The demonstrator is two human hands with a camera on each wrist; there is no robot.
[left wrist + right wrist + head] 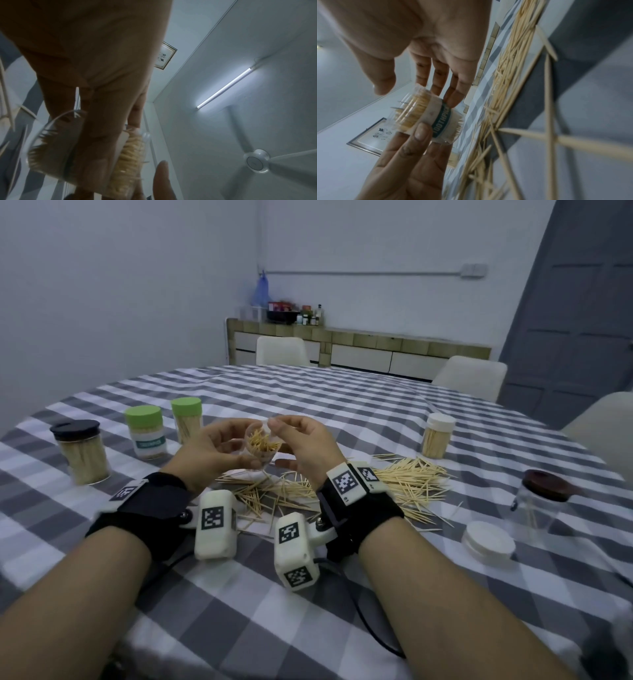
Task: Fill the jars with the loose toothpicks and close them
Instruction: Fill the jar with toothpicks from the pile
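A small clear open jar [263,444] with a teal "TOOTHPICK" label [441,121] is held tilted above the table, part full of toothpicks. My left hand [239,450] grips it, thumb on the label and fingers round the far side [96,135]. My right hand [284,443] has straight fingers [453,97] touching the jar's side; its thumb stands off near the rim. Loose toothpicks [407,484] lie heaped on the checked cloth under and right of the hands. The wrist cameras hide part of the heap.
On the left stand a black-lidded jar [82,453] and two green-lidded jars [145,431] [186,419]. A white-lidded jar [436,436] stands behind the heap. At right stands a clear jar under a brown lid [544,501], with a loose white lid [488,542] beside it. Chairs ring the table.
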